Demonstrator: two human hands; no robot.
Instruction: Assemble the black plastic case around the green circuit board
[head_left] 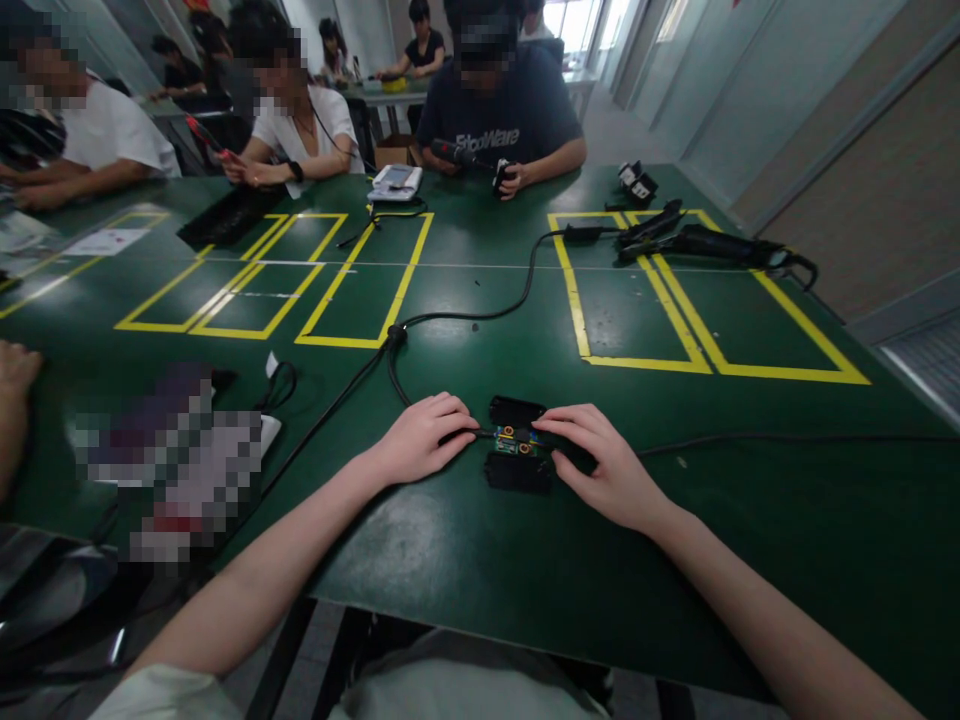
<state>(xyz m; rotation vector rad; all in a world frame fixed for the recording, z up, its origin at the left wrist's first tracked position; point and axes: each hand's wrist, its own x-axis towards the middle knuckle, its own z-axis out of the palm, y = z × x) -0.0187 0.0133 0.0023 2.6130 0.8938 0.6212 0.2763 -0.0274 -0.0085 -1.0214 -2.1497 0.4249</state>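
Note:
A small green circuit board [514,440] with round copper-coloured parts lies on the green table between my hands. One black casing half [517,410] is just beyond it, another black casing half [517,473] on the near side. My left hand [431,438] pinches the black cable at the board's left end. On the right, my right hand [600,460] grips a black cable end piece [568,448] at the board's right side, fingertips close to the board. A black cable [787,437] runs off to the right from there.
Yellow tape rectangles [637,362] mark the green table [450,560]. Black devices [712,245] lie at the back right, with a cable [480,316] running to a knot. Blurred packages [202,470] lie at left, near another person's hand [16,375]. People sit across the table.

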